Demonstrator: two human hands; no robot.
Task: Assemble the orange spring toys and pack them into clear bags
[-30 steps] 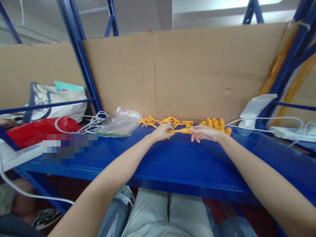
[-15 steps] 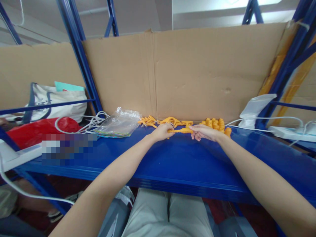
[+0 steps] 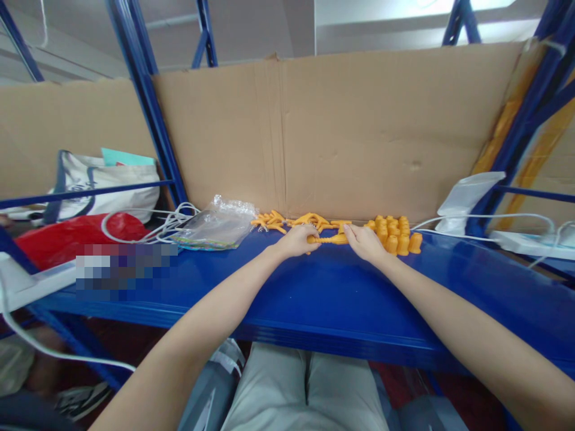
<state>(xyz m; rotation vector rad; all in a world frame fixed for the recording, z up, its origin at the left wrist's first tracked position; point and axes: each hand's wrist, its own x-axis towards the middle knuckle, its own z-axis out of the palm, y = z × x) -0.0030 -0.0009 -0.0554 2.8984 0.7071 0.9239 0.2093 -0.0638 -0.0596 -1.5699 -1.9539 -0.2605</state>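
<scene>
Between my hands lies a long orange plastic piece with a ridged, screw-like shaft [image 3: 331,239], held level just above the blue shelf. My left hand [image 3: 297,240] is closed round its left end. The fingers of my right hand [image 3: 365,242] are closed on its wider right end, thumb on top; that end is partly hidden. Behind my hands are orange branched pieces [image 3: 271,220] with small chains, and more orange pieces [image 3: 314,219]. Just right of my right hand stand several orange cup-like pieces [image 3: 392,243] in rows.
A clear plastic bag [image 3: 211,227] and white cables [image 3: 173,221] lie to the left. Further left are a red bag [image 3: 81,236] and a white tote [image 3: 114,188]. Cardboard [image 3: 350,131] walls the back of the blue shelf [image 3: 314,299]. A white power strip [image 3: 525,240] sits at right.
My right hand has turned and shifted slightly left, from loosely spread fingers to a grip on the piece's right end. More of the cup-like pieces now show. My left hand stays nearly in place.
</scene>
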